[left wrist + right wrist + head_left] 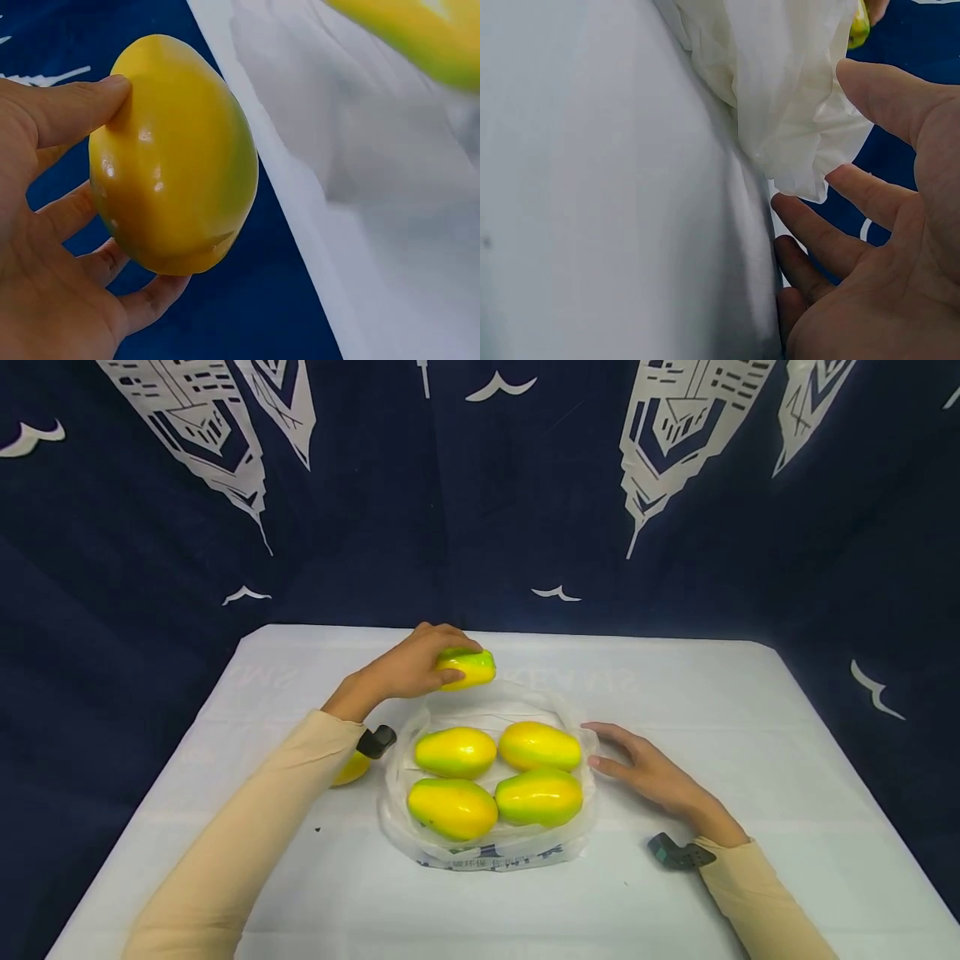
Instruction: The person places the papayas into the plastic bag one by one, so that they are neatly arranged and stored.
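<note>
Held in my left hand is a glossy, oblong yellow-green fruit, shaped like a mango or small papaya. It is raised over the far-left rim of a translucent white plastic bag. In the left wrist view the thumb lies on one side of the fruit and the fingers curl round the other. Several similar fruits lie inside the spread bag in two rows. My right hand is at the bag's right side, fingers spread and loosely bent, fingertips right at the bag's edge.
One more yellow fruit lies on the table left of the bag, partly hidden by the left forearm. The table has a white cover. Behind it hangs a dark blue curtain with white prints.
</note>
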### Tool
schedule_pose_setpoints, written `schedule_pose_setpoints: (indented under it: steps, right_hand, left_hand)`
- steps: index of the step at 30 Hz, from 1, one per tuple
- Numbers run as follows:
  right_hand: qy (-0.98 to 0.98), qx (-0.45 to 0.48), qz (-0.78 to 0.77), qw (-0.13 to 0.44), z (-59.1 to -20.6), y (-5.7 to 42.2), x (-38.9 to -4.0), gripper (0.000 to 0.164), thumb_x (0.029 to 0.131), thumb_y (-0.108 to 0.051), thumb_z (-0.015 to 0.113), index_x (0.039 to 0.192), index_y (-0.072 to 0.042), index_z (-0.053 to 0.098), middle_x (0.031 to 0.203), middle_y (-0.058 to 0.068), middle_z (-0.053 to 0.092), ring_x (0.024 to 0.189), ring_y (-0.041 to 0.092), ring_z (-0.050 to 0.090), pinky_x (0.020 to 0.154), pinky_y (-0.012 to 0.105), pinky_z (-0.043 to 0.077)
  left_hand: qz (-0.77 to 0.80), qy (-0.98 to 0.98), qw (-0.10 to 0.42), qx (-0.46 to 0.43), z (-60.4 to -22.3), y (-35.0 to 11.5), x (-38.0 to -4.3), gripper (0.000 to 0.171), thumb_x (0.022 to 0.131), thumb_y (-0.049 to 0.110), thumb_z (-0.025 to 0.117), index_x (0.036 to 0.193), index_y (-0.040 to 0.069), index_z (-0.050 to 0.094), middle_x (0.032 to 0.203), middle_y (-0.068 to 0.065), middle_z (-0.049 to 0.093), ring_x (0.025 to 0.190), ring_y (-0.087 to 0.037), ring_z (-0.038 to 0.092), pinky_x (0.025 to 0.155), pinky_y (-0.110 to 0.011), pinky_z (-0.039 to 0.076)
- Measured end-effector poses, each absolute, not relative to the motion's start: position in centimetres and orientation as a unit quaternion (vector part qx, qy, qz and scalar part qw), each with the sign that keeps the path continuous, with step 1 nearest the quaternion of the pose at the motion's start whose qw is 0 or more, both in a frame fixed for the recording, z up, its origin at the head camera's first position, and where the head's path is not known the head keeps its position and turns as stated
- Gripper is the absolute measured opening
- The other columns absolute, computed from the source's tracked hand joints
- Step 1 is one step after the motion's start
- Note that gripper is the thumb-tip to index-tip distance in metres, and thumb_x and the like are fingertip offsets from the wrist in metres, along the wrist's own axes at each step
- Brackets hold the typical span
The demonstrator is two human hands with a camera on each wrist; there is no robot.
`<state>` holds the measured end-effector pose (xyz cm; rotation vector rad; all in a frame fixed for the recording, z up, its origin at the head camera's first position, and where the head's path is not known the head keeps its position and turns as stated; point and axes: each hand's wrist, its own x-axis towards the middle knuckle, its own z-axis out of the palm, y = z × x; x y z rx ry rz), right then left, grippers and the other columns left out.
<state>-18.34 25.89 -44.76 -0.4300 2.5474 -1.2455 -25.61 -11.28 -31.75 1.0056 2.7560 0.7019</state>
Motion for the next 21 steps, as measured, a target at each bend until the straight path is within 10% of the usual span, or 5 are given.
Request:
schedule_pose_setpoints:
  steps: [21]
  right_hand:
    - [0.88,-0.144,-0.431,0.141,-44.8,26.3,-18.3,0.064,0.094,-0.047,0.067,0.149,-0.023,0.046,0.158,0.008,0.04,0.15,0.037,0.026,0.118,0.066,0.02]
  left_hand:
    - [0.145,0.918,0.158,0.333,-35.6,-2.2,-26.7,0.044,0.098,0.018,0.065,0.141,0.022,0.06,0.146,0.0,0.054,0.128,-0.026,0.043,0.106,-0.051,0.041]
